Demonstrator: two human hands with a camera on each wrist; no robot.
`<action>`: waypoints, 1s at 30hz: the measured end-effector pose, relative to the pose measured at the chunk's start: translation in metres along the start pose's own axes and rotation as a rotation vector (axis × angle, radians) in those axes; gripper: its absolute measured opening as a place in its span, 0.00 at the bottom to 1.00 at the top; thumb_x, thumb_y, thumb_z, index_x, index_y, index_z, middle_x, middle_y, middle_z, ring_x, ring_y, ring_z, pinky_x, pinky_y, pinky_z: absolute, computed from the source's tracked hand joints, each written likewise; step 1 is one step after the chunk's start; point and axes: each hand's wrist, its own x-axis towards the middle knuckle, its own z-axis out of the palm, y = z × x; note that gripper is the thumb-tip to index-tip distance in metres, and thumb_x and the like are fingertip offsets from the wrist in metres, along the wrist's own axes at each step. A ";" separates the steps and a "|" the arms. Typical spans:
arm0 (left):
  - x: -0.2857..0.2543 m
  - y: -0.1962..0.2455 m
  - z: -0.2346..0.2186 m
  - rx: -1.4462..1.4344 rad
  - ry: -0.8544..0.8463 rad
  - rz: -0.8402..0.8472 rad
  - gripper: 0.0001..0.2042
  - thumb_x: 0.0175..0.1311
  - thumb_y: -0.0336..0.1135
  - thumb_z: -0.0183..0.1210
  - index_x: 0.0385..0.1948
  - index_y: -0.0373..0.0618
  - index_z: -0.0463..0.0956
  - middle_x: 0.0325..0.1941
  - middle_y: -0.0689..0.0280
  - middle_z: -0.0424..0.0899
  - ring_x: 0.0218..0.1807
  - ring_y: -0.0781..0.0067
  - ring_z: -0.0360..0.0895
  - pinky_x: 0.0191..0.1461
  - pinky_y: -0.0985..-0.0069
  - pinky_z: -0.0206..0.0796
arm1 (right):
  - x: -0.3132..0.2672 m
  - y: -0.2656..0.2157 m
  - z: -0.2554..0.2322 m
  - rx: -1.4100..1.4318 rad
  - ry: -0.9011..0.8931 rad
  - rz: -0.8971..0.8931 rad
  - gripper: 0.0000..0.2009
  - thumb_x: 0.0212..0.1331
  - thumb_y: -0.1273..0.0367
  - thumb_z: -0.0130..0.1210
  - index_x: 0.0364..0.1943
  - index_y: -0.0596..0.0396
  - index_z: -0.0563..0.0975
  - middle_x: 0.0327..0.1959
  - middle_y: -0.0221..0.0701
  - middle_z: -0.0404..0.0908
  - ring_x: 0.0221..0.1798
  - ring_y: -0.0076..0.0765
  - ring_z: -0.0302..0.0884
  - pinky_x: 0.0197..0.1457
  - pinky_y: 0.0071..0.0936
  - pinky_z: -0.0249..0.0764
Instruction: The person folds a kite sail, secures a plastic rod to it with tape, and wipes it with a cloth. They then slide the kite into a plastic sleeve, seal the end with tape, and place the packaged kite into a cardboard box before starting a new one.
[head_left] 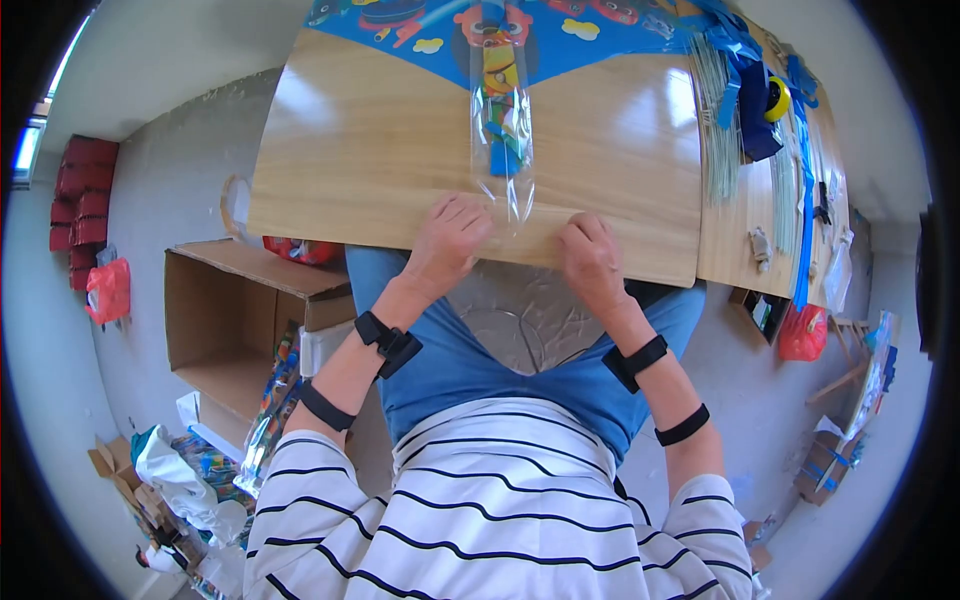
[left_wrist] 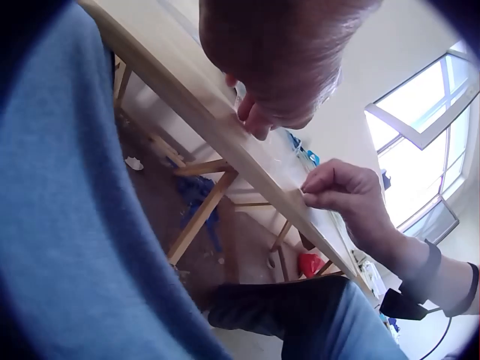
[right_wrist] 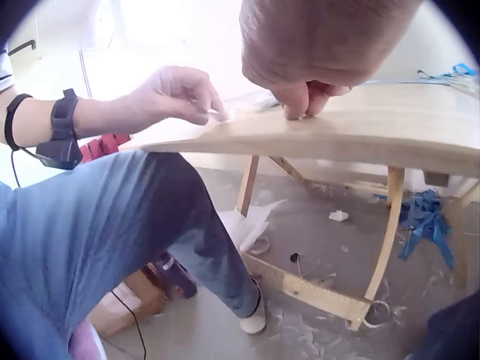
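Note:
A long clear plastic bag (head_left: pixel 503 120) with colourful printed pieces inside lies on the wooden table (head_left: pixel 380 130), its lower end towards the person. At that end, near the table's front edge, is my left hand (head_left: pixel 452 238), fingers curled; in the right wrist view, the left hand (right_wrist: pixel 176 96) pinches a pale bit of film at its fingertips. Farther right along the edge is my right hand (head_left: pixel 594 258), thumb and fingers drawn together. Its fingertips (right_wrist: pixel 298 112) come down at the tabletop. I cannot tell whether they pinch some clear film.
A blue cartoon sheet (head_left: pixel 570 40) covers the table's far side. At right lie clear thin strips (head_left: pixel 716 130), a dark blue box (head_left: pixel 758 120) and a yellow tape roll (head_left: pixel 777 99). An open cardboard box (head_left: pixel 225 320) stands left of the person's legs. Wooden legs (right_wrist: pixel 384 240) support the table.

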 end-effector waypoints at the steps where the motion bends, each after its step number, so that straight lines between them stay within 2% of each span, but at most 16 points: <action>1: -0.001 0.001 0.001 0.001 -0.009 -0.020 0.08 0.56 0.22 0.57 0.37 0.40 0.78 0.45 0.58 0.84 0.55 0.53 0.80 0.70 0.54 0.66 | 0.001 -0.007 -0.003 0.023 0.034 0.037 0.08 0.51 0.78 0.56 0.36 0.55 0.79 0.39 0.38 0.77 0.45 0.50 0.76 0.49 0.45 0.73; 4: 0.001 0.003 0.005 0.017 -0.016 -0.052 0.08 0.57 0.22 0.58 0.37 0.41 0.79 0.46 0.59 0.85 0.57 0.56 0.81 0.73 0.52 0.64 | 0.021 -0.037 0.001 0.107 -0.005 -0.005 0.09 0.51 0.79 0.56 0.37 0.55 0.79 0.39 0.38 0.77 0.47 0.50 0.76 0.50 0.45 0.73; 10: -0.006 0.002 0.005 0.067 -0.002 -0.070 0.08 0.57 0.23 0.58 0.37 0.44 0.79 0.46 0.64 0.85 0.57 0.62 0.82 0.75 0.48 0.60 | 0.029 -0.026 0.021 0.066 -0.199 -0.190 0.09 0.48 0.80 0.59 0.33 0.55 0.79 0.38 0.36 0.77 0.42 0.49 0.75 0.47 0.42 0.72; 13: -0.005 0.002 0.004 0.065 -0.038 -0.077 0.08 0.58 0.23 0.57 0.37 0.45 0.79 0.47 0.65 0.86 0.58 0.63 0.82 0.77 0.47 0.57 | 0.013 -0.014 0.016 0.104 -0.088 -0.176 0.06 0.45 0.78 0.57 0.27 0.54 0.74 0.33 0.34 0.73 0.41 0.47 0.72 0.45 0.42 0.69; 19: -0.011 0.010 0.001 0.028 -0.033 -0.097 0.07 0.58 0.22 0.58 0.36 0.45 0.79 0.47 0.66 0.86 0.60 0.63 0.82 0.78 0.48 0.55 | 0.001 -0.016 0.011 0.110 -0.078 -0.041 0.05 0.47 0.76 0.58 0.30 0.54 0.78 0.38 0.33 0.78 0.44 0.45 0.74 0.48 0.40 0.72; 25: -0.016 0.017 -0.004 -0.136 -0.031 -0.230 0.04 0.61 0.23 0.60 0.34 0.45 0.80 0.43 0.65 0.87 0.59 0.63 0.82 0.77 0.49 0.56 | 0.016 -0.031 -0.004 0.087 -0.110 -0.222 0.07 0.51 0.77 0.58 0.35 0.54 0.79 0.43 0.35 0.82 0.51 0.45 0.77 0.56 0.41 0.73; 30: -0.021 0.014 -0.001 -0.235 0.051 -0.352 0.03 0.63 0.25 0.62 0.34 0.45 0.80 0.38 0.65 0.86 0.52 0.62 0.85 0.76 0.50 0.56 | 0.013 -0.016 0.003 0.207 -0.145 -0.058 0.08 0.53 0.78 0.58 0.37 0.54 0.77 0.37 0.35 0.80 0.48 0.47 0.76 0.54 0.42 0.71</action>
